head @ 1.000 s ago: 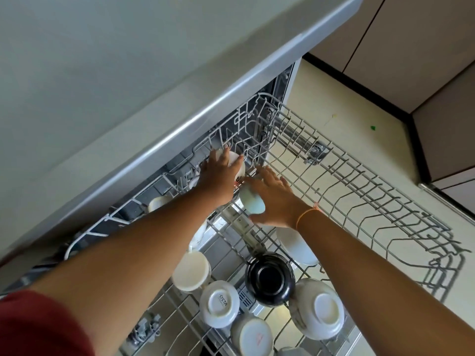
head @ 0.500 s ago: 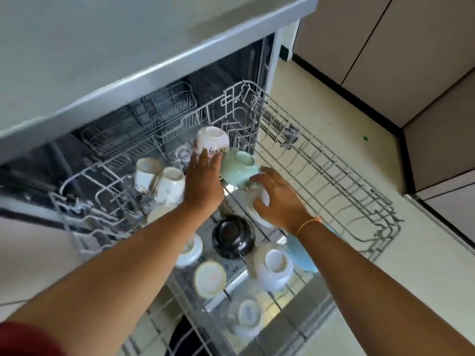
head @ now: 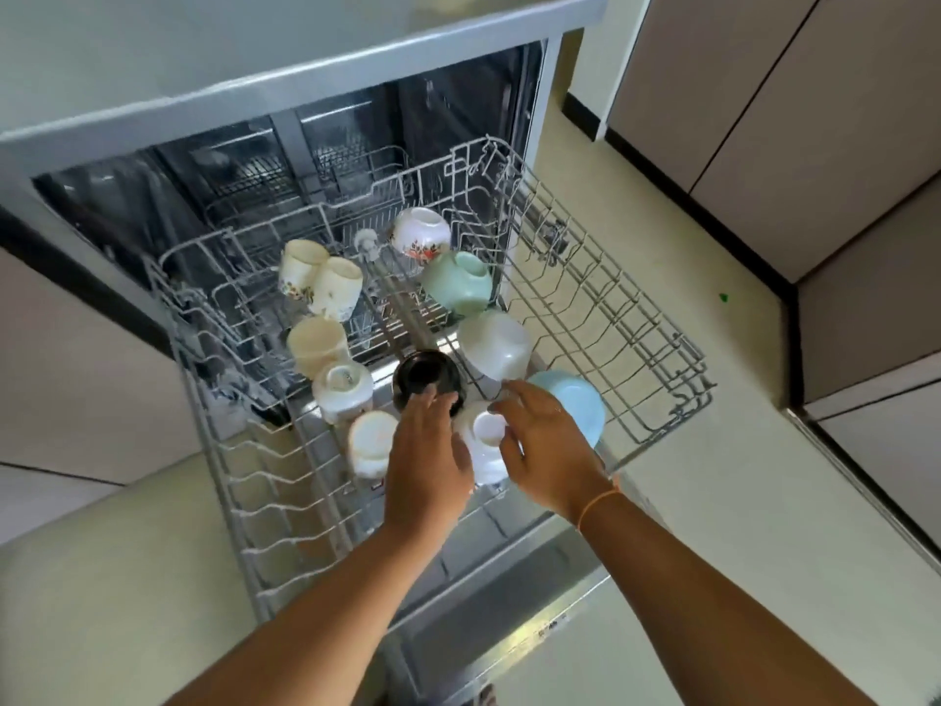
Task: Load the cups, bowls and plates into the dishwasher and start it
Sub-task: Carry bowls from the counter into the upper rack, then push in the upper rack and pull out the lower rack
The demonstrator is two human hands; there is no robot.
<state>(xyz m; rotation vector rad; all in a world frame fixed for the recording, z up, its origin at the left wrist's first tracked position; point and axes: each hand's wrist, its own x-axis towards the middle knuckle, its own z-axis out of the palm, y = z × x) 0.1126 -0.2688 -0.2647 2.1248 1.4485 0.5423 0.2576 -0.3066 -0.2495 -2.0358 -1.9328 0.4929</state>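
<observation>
The upper dishwasher rack (head: pixel 657 349) is pulled out, with upturned cups and bowls on it. At the back sit a flowered bowl (head: pixel 421 236) and a green bowl (head: pixel 458 282), then a white bowl (head: pixel 496 346). Several cream cups (head: pixel 326 285) line the left side. Near the front are a black bowl (head: pixel 422 379), a small white bowl (head: pixel 486 440) and a light blue bowl (head: pixel 575 405). My left hand (head: pixel 425 461) and my right hand (head: pixel 547 450) flank the small white bowl with fingers spread. The left fingertips reach the black bowl's rim.
The open dishwasher door (head: pixel 514 593) lies below the rack, under my forearms. The counter edge (head: pixel 305 79) overhangs the dark tub. Cupboard doors (head: pixel 814 119) stand to the right across a pale floor (head: pixel 713 476). The rack's right half holds only bare wire tines.
Both hands have drawn back from the flowered and green bowls at the rear to the small white bowl at the front. The view has pulled back, showing more of the tub.
</observation>
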